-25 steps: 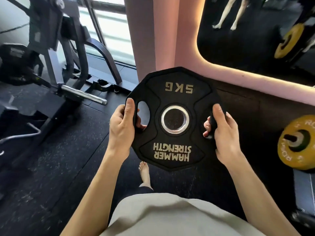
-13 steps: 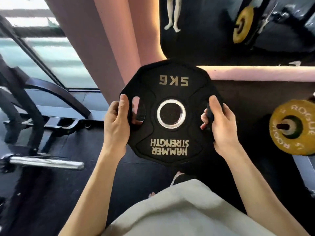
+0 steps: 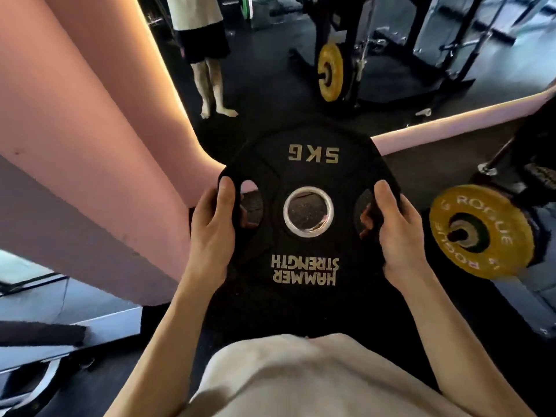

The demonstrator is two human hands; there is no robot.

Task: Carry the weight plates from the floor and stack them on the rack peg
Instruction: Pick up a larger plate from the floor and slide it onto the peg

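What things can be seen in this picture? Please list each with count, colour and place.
weight plate: one, black with gold lettering, centre, held off the floor
yellow plate: one, yellow, on a peg at right
mirror: one, top, showing a second yellow plate and a person's legs
wall: pink, left
floor: black, below
shirt: one, beige, bottom
left hand: gripping the plate's left edge
right hand: gripping its right edge

Dim gym interior, with a warm strip of light glowing along the mirror's edge [image 3: 180, 94] and cool daylight at the lower left. Wide-angle bending curves the pink wall [image 3: 75, 130]; the yellow plate [image 3: 481, 233] at right is motion-smeared.
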